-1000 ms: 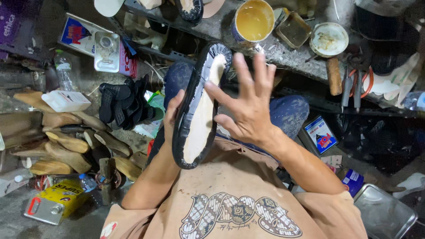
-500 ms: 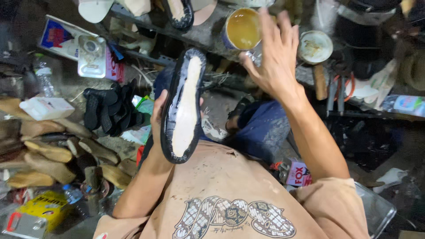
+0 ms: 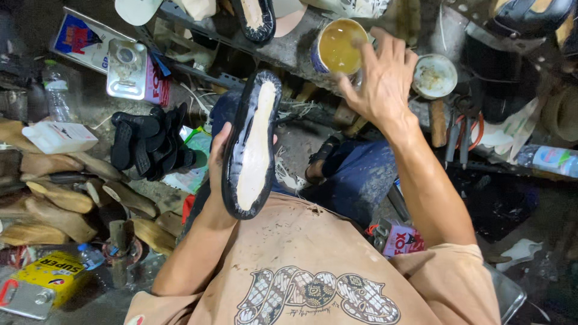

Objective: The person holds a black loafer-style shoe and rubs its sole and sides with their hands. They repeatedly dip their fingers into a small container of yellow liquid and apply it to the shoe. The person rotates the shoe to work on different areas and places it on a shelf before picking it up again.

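Black shoe sole (image 3: 251, 144) gripped by left hand (image 3: 218, 157), right hand (image 3: 380, 81) now lower, fingers spread over glue can (image 3: 337, 48)

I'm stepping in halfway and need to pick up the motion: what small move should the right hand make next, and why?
Probably lower the fingers into the open glue can to pick up adhesive. The right hand hovers beside the can's rim, fingers spread, holding nothing, while the left hand holds the black shoe sole upright with its pale inner face exposed. No brush is visible in either hand.
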